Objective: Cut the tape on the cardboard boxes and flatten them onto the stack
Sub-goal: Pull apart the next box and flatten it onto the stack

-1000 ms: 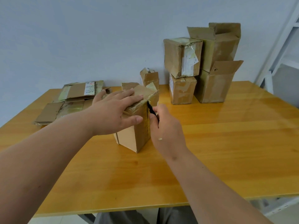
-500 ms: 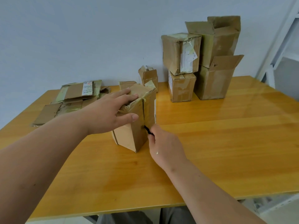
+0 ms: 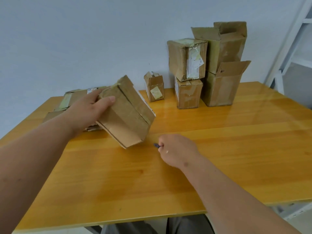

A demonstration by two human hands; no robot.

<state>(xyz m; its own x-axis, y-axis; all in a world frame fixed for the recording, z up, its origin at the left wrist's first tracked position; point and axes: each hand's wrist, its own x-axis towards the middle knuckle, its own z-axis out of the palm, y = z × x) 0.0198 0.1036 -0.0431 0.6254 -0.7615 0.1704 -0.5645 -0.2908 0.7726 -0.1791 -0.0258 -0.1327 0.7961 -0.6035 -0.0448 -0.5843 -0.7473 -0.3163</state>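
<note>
Between the thumb and curled fingers of the left hand (image 3: pixel 87 109), the cardboard box (image 3: pixel 126 112) tilts above the table (image 3: pixel 236 149), in front of the flattened stack (image 3: pixel 67 102). Just right of it, the right hand (image 3: pixel 177 149) curls round a small dark cutter (image 3: pixel 156 145).

Setting: plain storage or packing room, not a home. Evidence: bare pale wall (image 3: pixel 84 39) directly behind a glossy orange-yellow wooden table (image 3: pixel 236 149); white metal shelving frame (image 3: pixel 290 48) just off the table's right end; used, taped cardboard boxes (image 3: pixel 207 68) stacked at the table's back edge; flattened cardboard pile (image 3: pixel 70 100) at its back-left corner.
</note>
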